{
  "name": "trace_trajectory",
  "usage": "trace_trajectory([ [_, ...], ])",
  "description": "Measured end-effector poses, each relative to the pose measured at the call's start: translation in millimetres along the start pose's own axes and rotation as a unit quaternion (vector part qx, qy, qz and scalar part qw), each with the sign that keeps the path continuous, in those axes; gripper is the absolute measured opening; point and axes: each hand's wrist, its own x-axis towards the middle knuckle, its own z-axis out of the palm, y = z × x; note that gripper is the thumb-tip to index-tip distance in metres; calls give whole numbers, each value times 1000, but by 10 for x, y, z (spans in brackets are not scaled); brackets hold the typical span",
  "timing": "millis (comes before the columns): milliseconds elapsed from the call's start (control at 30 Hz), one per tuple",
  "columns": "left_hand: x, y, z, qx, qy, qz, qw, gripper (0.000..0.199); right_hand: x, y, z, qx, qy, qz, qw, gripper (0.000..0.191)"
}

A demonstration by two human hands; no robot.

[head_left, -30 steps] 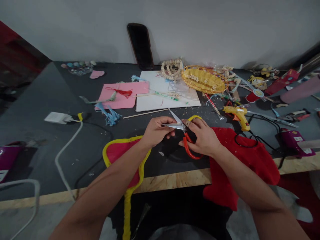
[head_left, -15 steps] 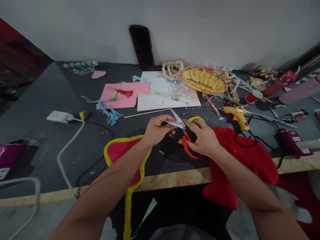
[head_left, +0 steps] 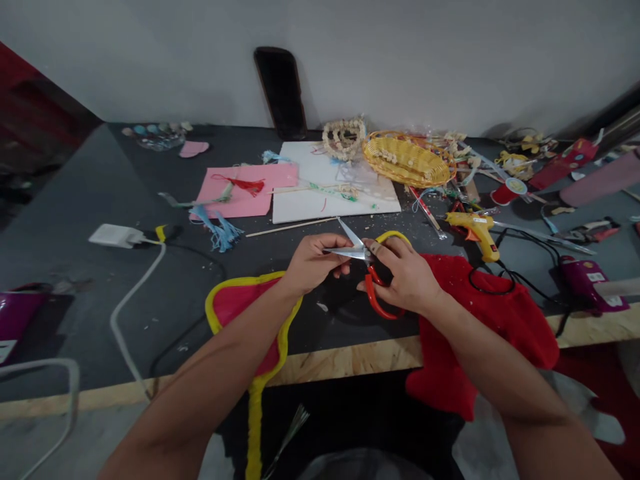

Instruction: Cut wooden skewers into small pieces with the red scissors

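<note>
My right hand (head_left: 407, 277) grips a pair of scissors (head_left: 356, 252) with a red handle loop and a yellow one. The blades stand apart and point left, across the fingers of my left hand (head_left: 316, 260). Those left fingers are pinched together by the blades; whatever they hold is too small or hidden to make out. Beneath my left forearm lies a pink-red piece with a yellow border (head_left: 237, 301), its yellow strip hanging over the table edge. A red cloth (head_left: 480, 320) is under my right forearm.
Behind my hands lie pink paper (head_left: 215, 185), a white board (head_left: 295, 200), a light blue tassel (head_left: 223, 233) and a yellow basket (head_left: 410, 163). A yellow glue gun (head_left: 477, 233) with a black cord sits at right. A phone (head_left: 281, 93) leans on the wall. A white charger (head_left: 117, 235) is at left.
Both hands stay in nearly the same place, with the scissors still spread. The view has shifted slightly. A pale tassel near my lap has changed its tilt a little.
</note>
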Motion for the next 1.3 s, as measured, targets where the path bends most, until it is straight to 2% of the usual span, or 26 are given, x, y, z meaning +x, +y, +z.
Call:
trace_trajectory([
  [167, 2, -22, 23, -16, 1, 21, 1000, 22, -23, -34, -21, -4, -5, 13, 1000, 65],
  [400, 1, -35, 30, -18, 38, 42, 998, 23, 5, -80, -29, 4, 12, 27, 1000, 63],
  [600, -6, -29, -2, -4, 13, 26, 1000, 17, 13, -49, -50, 6, -15, 21, 1000, 70],
  [767, -16, -8, -7, -4, -7, 22, 1000, 14, 9, -25, -46, 5, -11, 9, 1000, 74],
  [1133, -1, -26, 21, -9, 8, 21, 1000, 22, -16, -42, -23, 0, 0, 12, 1000, 65],
  [1300, 16, -41, 46, -28, 43, 32, 998, 24, -15, -41, -35, 4, 11, 21, 1000, 62],
])
